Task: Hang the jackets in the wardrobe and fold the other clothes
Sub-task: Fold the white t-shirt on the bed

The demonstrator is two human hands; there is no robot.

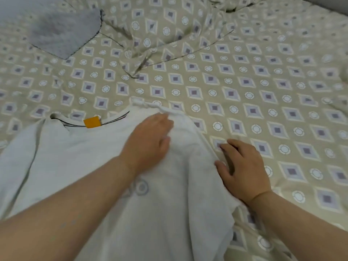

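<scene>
Grip absent: left hand (150, 142) flat on the white shirt (84, 157), right hand (243, 166) spread at its edge, holding nothing; folding on the bed (244, 81) apparently barely begun.

Beige bedsheet (244, 81), diamond-and-circle print, spreads out ahead of the fingers of the left hand (148, 140). Grey fuzzy cloth (62, 31) well beyond them, to the left. Rumpled matching cover (169, 31) straight beyond.
</scene>
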